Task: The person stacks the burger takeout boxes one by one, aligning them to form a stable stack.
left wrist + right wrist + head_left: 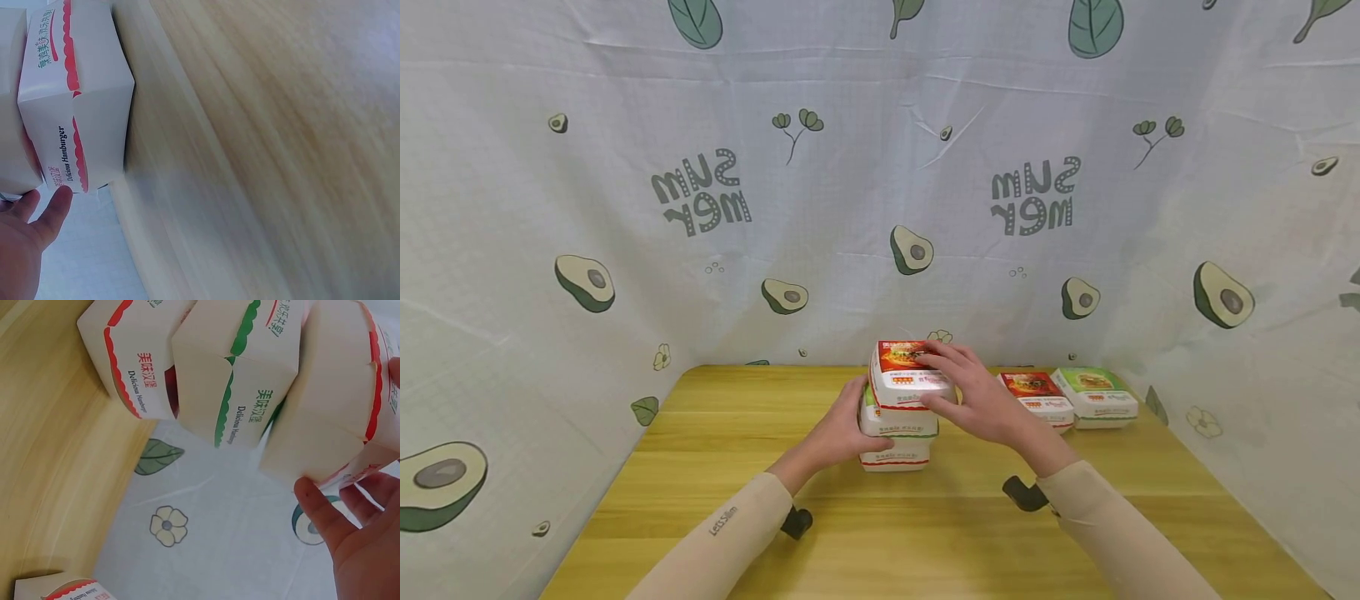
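Observation:
Three white hamburger boxes stand in a stack on the table. The bottom box point(895, 456) has red trim, and the middle box point(898, 423) has green trim. On top is a red-trimmed box point(910, 385) with a burger picture on its lid, tilted against the middle one in the right wrist view. My left hand point(838, 429) grips the stack's left side around the lower two boxes, thumb across the front; its fingertips point(55, 212) touch the bottom box. My right hand point(973, 396) holds the top box, fingers over the lid and thumb at the lower right side.
Two more burger boxes stand side by side at the table's back right: a red-lidded one point(1036, 402) and a green-lidded one point(1096, 398). A wooden table point(715, 450) lies beneath. A white avocado-print curtain point(850, 192) hangs behind and around it.

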A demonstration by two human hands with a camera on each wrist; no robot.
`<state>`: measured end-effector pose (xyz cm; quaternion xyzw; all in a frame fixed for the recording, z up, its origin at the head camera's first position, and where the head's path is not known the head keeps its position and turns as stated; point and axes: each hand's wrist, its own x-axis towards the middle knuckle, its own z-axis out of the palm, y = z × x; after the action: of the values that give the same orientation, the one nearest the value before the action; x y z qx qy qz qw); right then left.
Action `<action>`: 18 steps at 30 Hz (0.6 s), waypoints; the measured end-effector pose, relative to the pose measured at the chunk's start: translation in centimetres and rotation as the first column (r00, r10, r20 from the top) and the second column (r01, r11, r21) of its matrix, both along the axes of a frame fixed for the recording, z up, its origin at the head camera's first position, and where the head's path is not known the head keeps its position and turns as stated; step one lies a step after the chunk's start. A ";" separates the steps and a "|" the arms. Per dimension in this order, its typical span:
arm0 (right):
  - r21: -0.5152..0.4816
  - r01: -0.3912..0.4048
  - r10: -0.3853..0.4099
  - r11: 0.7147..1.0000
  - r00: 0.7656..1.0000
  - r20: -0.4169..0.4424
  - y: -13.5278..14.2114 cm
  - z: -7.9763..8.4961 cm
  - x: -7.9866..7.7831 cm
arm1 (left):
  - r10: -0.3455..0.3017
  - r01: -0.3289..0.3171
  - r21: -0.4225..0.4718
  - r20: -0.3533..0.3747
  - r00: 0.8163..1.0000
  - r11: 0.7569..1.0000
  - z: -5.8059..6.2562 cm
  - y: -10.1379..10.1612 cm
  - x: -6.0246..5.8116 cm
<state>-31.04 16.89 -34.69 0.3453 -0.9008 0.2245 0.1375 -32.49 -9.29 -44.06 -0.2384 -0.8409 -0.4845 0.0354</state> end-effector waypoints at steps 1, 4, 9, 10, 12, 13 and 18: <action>-0.002 0.001 -0.001 1.000 1.000 0.002 0.0 0.0 0.0 | -0.001 0.001 0.003 0.000 1.000 1.000 0.0 0.0 0.0; -0.009 0.010 -0.010 1.000 1.000 0.006 0.0 -0.2 -0.1 | -0.002 0.002 0.007 -0.002 1.000 1.000 -0.1 0.0 -0.1; -0.015 0.009 -0.009 1.000 1.000 0.000 -0.1 -0.4 -0.2 | -0.005 0.005 0.012 0.007 1.000 1.000 -0.2 0.0 -0.2; -0.014 0.008 -0.009 1.000 1.000 -0.003 -0.1 -0.5 -0.2 | -0.004 0.004 0.011 0.009 1.000 1.000 -0.2 0.0 -0.2; -0.015 0.006 -0.006 1.000 1.000 -0.009 -0.2 -0.5 -0.2 | -0.003 0.003 0.009 0.012 1.000 1.000 -0.3 0.0 -0.3; -0.015 0.004 -0.004 1.000 1.000 -0.014 -0.3 -0.5 -0.1 | -0.003 0.003 0.011 0.013 1.000 1.000 -0.3 0.0 -0.3; -0.014 -0.003 0.003 1.000 0.999 -0.048 -0.5 -0.7 -0.1 | -0.011 0.011 0.019 0.017 1.000 1.000 -0.3 0.0 -0.2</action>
<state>-31.13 16.37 -35.34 0.3509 -0.8952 0.2227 0.1612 -32.67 -9.26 -44.34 -0.2386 -0.8354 -0.4944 0.0278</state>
